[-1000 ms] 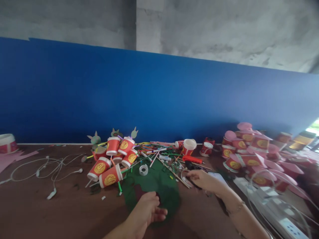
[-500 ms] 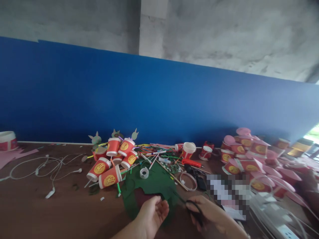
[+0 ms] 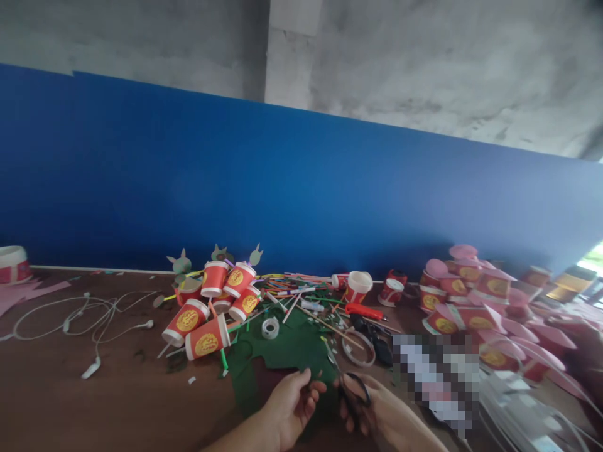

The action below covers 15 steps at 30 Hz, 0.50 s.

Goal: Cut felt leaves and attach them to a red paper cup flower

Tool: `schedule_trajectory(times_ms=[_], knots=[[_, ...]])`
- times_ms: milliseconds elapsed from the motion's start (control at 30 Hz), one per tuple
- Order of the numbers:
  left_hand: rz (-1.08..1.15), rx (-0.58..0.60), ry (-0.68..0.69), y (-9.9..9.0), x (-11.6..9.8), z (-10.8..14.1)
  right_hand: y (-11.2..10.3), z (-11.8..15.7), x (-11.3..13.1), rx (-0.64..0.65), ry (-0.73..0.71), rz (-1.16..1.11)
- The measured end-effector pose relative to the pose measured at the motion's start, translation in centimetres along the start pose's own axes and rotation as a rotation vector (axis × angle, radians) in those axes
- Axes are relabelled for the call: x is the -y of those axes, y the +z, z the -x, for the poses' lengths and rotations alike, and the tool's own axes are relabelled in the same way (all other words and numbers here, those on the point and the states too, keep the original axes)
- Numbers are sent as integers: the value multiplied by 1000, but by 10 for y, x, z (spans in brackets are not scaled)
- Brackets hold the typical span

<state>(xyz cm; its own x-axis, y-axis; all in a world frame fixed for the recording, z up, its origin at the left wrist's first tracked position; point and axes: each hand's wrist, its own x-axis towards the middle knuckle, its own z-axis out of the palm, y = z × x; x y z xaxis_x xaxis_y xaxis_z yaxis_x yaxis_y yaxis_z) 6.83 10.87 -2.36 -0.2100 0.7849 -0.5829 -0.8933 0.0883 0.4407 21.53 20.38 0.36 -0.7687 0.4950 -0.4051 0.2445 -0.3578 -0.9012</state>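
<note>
My right hand (image 3: 372, 408) grips a pair of scissors (image 3: 357, 390) by the black handles, its blades pointing up and away to the left. Just left of it, my left hand (image 3: 294, 398) is turned palm inward, fingers curled and thumb close to the index finger. What it pinches, if anything, is hidden or too small to name. Both hands are over a dark green sheet of paper (image 3: 301, 342) with a piece cut out of its near side. A roll of clear tape (image 3: 270, 328) rests on the sheet's far left part.
Red paper cups (image 3: 207, 339) with straws and paper animal heads are heaped at left. Pink-trimmed cups (image 3: 483, 320) crowd the right. Straws, a red-handled tool (image 3: 363, 311) and a tape ring (image 3: 358, 348) lie behind. White earphones (image 3: 101, 320) and a power strip (image 3: 513, 402) flank the hands.
My right hand has moved left with the scissors, closer to my left hand. My left hand has shifted slightly right, and its fingers have curled more.
</note>
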Motion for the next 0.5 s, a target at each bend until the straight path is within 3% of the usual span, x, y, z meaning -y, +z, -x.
schedule_trajectory(times_ms=[133, 500], knots=[[26, -40, -17, -1, 1, 0, 10, -8, 1, -47, 18, 27], [-7, 2, -4, -3, 4, -3, 13, -15, -10, -173, -55, 165]])
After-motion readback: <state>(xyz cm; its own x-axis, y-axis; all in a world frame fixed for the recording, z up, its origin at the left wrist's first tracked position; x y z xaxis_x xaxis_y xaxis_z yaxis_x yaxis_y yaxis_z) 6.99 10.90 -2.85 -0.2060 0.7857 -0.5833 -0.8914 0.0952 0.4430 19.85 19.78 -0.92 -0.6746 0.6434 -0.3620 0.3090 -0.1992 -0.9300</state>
